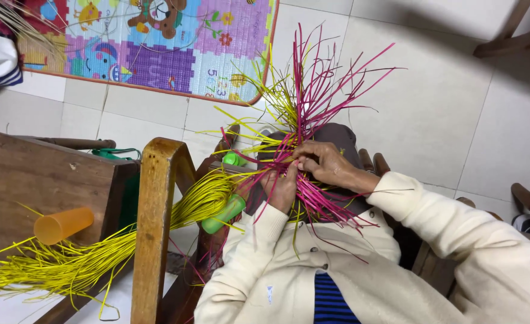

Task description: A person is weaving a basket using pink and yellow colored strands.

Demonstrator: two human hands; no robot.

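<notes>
Pink strips [313,114] are pinched by both hands [304,174]; yellow strips [205,201] at 9 o'clock could be snagged and pulled loose.

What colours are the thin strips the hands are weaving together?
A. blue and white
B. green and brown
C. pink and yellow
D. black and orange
C: the left hand and right hand pinch a bunch of pink strips mixed with yellow strips.

My left hand [281,189] and right hand [325,163] meet on the woven strands [304,120] over my lap. A loose strand bundle [84,261] lies left, under the cup [63,224], with the mat [157,42] beyond.
</notes>
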